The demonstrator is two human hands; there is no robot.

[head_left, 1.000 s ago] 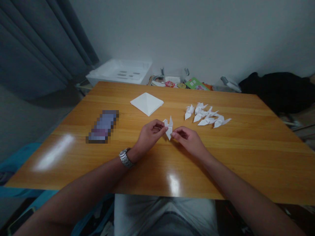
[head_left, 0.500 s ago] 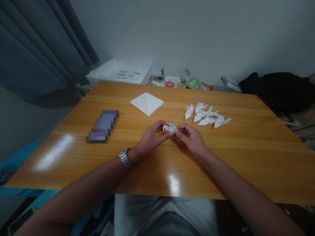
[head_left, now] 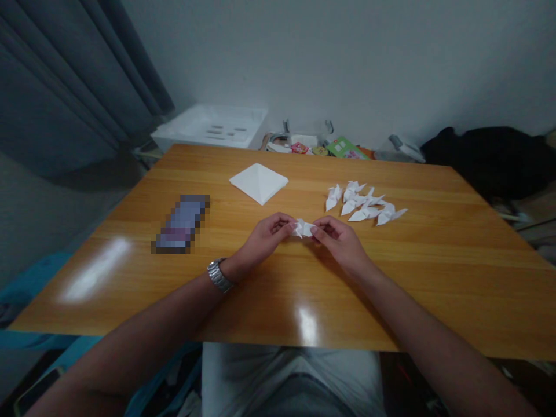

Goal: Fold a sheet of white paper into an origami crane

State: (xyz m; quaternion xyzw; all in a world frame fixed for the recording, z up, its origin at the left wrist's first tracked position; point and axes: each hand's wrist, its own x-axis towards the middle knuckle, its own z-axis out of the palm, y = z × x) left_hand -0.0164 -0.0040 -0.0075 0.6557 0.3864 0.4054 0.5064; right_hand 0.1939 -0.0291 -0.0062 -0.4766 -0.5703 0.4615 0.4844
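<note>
A small white origami crane (head_left: 304,229) is stretched between my two hands, just above the wooden table (head_left: 269,289). My left hand (head_left: 273,233), with a metal watch (head_left: 219,275) on its wrist, pinches the crane's left side. Its right side is pinched between thumb and fingers of my right hand (head_left: 341,238). The fingertips cover both ends of the folded paper. Beyond my right hand lies a group of several finished white paper cranes (head_left: 362,202). A stack of white paper (head_left: 259,182), turned cornerwise, rests beyond my left hand.
A phone-like rectangle, pixelated (head_left: 181,225), lies on the table's left side. Behind the far edge are a white plastic tray (head_left: 212,124), a green packet (head_left: 346,148) and other small items. Black cloth (head_left: 490,150) is heaped at the right, and a grey curtain (head_left: 73,81) hangs at left.
My left fingers have closed onto the crane's left side, where they were looser around it before. The crane has turned and its two sides are now held apart by both hands.
</note>
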